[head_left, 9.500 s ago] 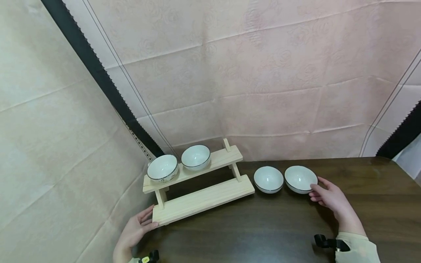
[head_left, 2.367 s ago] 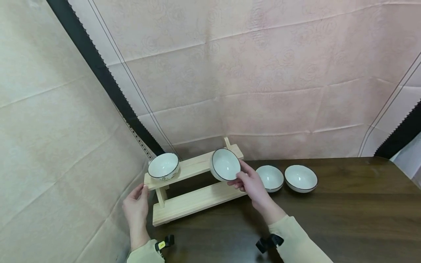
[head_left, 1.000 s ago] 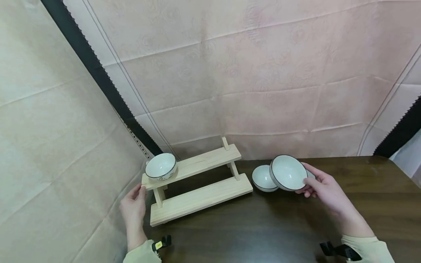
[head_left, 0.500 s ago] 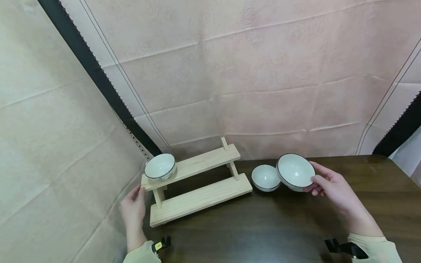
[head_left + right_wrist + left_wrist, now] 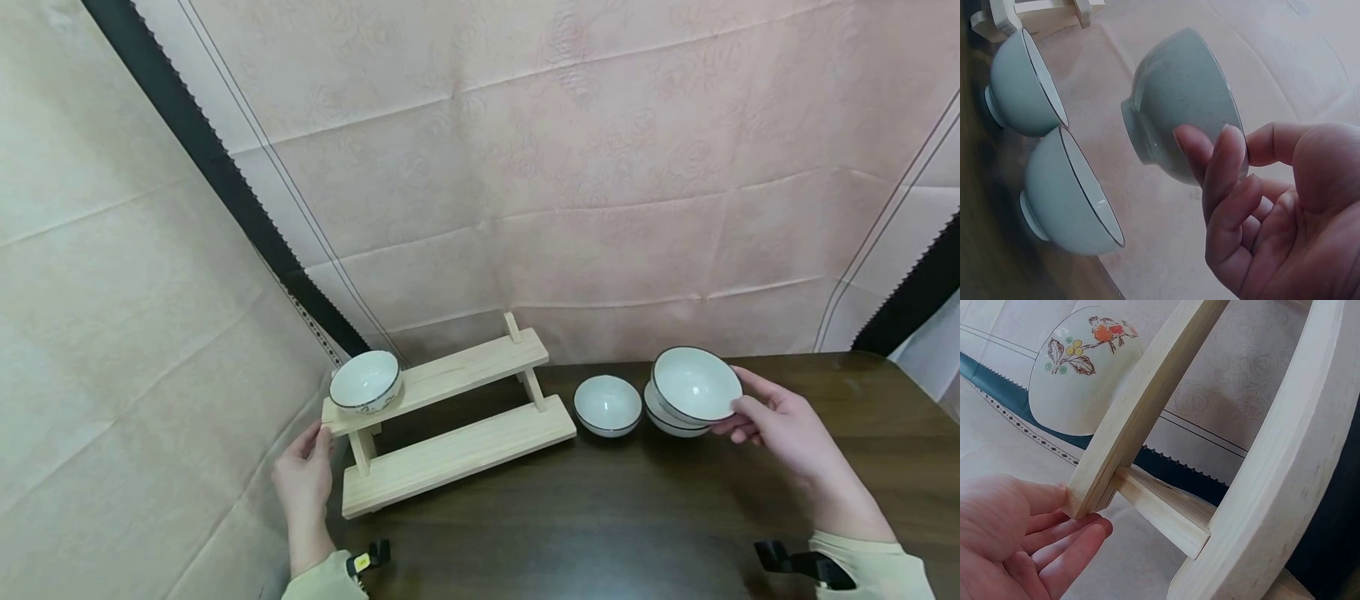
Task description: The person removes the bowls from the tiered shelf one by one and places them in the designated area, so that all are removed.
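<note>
My right hand (image 5: 780,429) pinches the rim of a white bowl (image 5: 696,383) with a dark edge line. In the right wrist view this raised bowl (image 5: 1188,103) is apart from the two bowls on the table. It overlaps the right table bowl (image 5: 671,421) in the head view; the left table bowl (image 5: 607,406) stands beside that one. My left hand (image 5: 303,483) pinches the left end of the upper board of a two-tier wooden shelf (image 5: 457,454). On that board, near this hand, sits another bowl (image 5: 366,382), its painted bird and branch showing in the left wrist view.
The dark wooden table (image 5: 525,533) runs along a pale cloth backdrop (image 5: 600,208). Another cloth panel (image 5: 150,375) stands close at the left of the shelf. The shelf stands at an angle to the table's back edge.
Earlier the right hand took the right-hand bowl off the upper board and carried it right, over the table bowls. It has since edged further right. The left hand moved from lower to upper board.
</note>
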`<state>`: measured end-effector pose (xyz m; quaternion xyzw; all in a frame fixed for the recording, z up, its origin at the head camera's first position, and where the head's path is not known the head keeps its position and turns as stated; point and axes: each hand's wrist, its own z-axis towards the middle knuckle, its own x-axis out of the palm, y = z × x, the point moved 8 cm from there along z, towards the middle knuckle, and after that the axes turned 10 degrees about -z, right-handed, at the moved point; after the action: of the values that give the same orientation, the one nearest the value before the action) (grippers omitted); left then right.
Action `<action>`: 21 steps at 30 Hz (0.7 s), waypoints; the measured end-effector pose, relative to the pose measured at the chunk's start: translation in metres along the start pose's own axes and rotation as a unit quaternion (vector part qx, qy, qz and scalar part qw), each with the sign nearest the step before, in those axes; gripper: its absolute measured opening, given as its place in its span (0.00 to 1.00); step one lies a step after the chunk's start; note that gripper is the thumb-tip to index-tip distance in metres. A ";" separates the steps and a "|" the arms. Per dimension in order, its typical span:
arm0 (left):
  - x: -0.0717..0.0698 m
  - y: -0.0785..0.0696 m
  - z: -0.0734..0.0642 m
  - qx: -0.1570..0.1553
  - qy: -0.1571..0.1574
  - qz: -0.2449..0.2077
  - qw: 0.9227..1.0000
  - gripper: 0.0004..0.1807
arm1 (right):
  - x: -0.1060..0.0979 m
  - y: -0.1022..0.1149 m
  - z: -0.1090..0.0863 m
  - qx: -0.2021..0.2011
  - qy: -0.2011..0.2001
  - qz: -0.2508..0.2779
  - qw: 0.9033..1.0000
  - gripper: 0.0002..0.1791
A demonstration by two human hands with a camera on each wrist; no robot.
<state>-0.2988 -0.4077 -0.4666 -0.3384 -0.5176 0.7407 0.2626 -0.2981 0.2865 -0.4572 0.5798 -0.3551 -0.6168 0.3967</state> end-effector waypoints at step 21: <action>-0.001 0.002 0.001 0.005 -0.003 -0.011 1.000 0.25 | -0.022 -0.016 -0.003 0.034 -0.018 -0.033 0.999 0.36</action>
<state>-0.2989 -0.4099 -0.4680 -0.3294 -0.5184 0.7411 0.2711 -0.2957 0.3131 -0.4627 0.5931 -0.3641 -0.6272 0.3497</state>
